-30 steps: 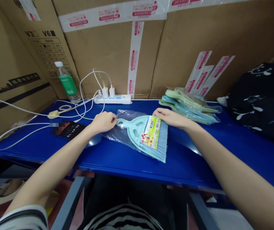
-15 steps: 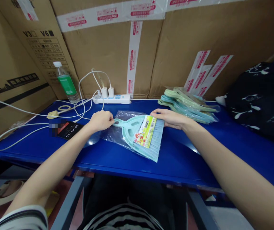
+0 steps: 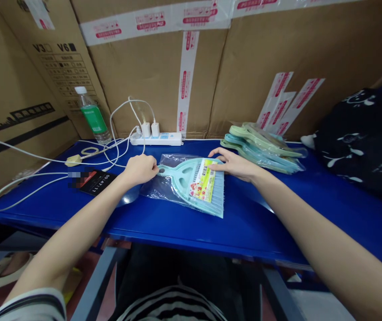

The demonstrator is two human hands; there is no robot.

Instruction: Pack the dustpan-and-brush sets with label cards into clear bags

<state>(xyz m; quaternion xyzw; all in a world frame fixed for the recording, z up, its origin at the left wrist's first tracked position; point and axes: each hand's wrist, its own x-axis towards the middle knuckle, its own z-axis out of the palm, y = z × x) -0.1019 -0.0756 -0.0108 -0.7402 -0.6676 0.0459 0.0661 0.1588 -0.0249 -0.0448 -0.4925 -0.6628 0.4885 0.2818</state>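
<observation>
A light-blue dustpan and brush set (image 3: 184,178) lies on the blue table in front of me, its handle to the left and its bristles to the right. A yellow printed label (image 3: 204,180) crosses it. Around its left part spreads a clear plastic bag (image 3: 159,189). My left hand (image 3: 141,169) is closed at the handle end, pinching the bag; its fingertips are partly hidden. My right hand (image 3: 232,164) grips the set's upper right edge, thumb over the label and the other fingers curled at the rim.
Behind my right hand lies a stack of bagged green and blue dustpan sets (image 3: 264,147). A power strip (image 3: 157,138) with white cables, a bottle (image 3: 93,117) and a phone (image 3: 97,182) are on the left. A dark patterned bag (image 3: 361,142) sits far right; cardboard (image 3: 144,71) walls the back.
My right thumb has come over the label and the fingers have curled at the edge. The set's bristle end has shifted slightly up and left. The left hand has barely moved.
</observation>
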